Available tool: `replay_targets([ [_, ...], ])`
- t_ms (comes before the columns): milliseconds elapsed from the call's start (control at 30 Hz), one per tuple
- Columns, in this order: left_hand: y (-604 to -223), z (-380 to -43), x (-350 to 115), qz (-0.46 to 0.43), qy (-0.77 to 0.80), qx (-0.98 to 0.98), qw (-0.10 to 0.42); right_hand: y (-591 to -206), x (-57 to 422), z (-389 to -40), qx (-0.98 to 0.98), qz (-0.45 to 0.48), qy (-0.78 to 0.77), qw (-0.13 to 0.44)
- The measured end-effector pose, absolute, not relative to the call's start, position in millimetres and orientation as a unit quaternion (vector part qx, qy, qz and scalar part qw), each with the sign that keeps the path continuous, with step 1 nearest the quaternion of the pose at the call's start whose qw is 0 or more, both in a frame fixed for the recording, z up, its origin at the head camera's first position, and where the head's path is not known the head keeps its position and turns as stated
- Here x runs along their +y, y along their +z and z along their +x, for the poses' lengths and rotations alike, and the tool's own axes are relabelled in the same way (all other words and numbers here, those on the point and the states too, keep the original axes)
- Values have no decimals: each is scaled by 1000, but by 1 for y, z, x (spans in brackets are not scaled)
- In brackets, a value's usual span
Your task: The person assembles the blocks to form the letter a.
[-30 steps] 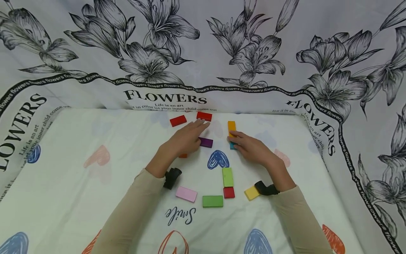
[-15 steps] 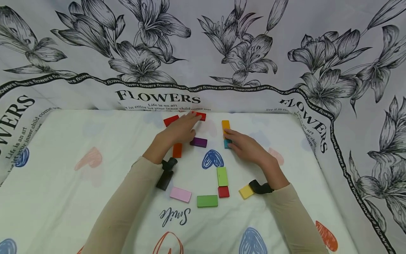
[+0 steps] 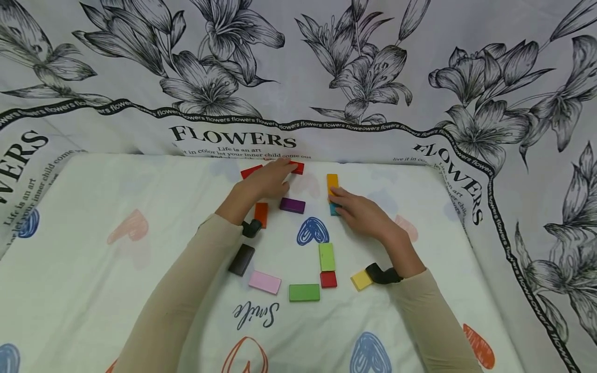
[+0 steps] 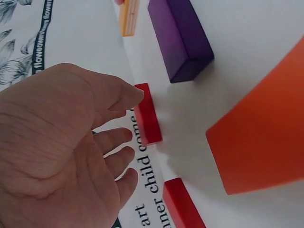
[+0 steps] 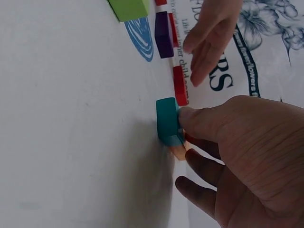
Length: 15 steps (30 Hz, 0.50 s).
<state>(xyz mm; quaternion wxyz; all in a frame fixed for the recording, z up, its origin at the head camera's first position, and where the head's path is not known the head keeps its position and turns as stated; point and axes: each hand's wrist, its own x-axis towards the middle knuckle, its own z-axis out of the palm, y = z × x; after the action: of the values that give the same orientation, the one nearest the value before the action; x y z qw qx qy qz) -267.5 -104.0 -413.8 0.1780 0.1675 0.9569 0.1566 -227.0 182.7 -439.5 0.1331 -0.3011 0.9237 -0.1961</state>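
Note:
My right hand (image 3: pixel 361 211) pinches a teal block (image 5: pixel 167 118) between thumb and forefinger, the other fingers loosely bent. An orange-yellow block (image 3: pixel 332 181) is end to end with the teal one, partly under the fingers. My left hand (image 3: pixel 268 178) reaches over the far edge of the white surface with relaxed, slightly bent fingers. Its fingertips are right at a red block (image 3: pixel 298 168), which the thumb overlaps in the left wrist view. A second red block (image 3: pixel 250 171) is partly hidden by this hand. A purple block (image 3: pixel 292 205) lies just nearer than its fingers.
An orange-red block (image 3: pixel 261 215) and a black block (image 3: pixel 241 260) lie near the left wrist. Closer in are a pink block (image 3: pixel 265 282), a green block (image 3: pixel 304 292), a light green block (image 3: pixel 327 257) touching a small red block (image 3: pixel 328 280), and a yellow block (image 3: pixel 361 280).
My left hand has moved away from me, off the purple block and up to the far red block, uncovering the orange-red and black blocks. The right hand has stayed at the teal block.

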Motion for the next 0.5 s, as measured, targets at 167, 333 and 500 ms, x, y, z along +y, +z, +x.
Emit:
replay_targets([
  [167,-419,-278,-100,177,134,960,174,-443,185,-227,921,-299,-209,134],
  [333,-423,-285,-97,172,120,963,168,-444,184,-227,921,-296,-212,135],
  [500,-424,-289,-93,170,115,968,142,-442,184,-228,923,-294,-210,131],
])
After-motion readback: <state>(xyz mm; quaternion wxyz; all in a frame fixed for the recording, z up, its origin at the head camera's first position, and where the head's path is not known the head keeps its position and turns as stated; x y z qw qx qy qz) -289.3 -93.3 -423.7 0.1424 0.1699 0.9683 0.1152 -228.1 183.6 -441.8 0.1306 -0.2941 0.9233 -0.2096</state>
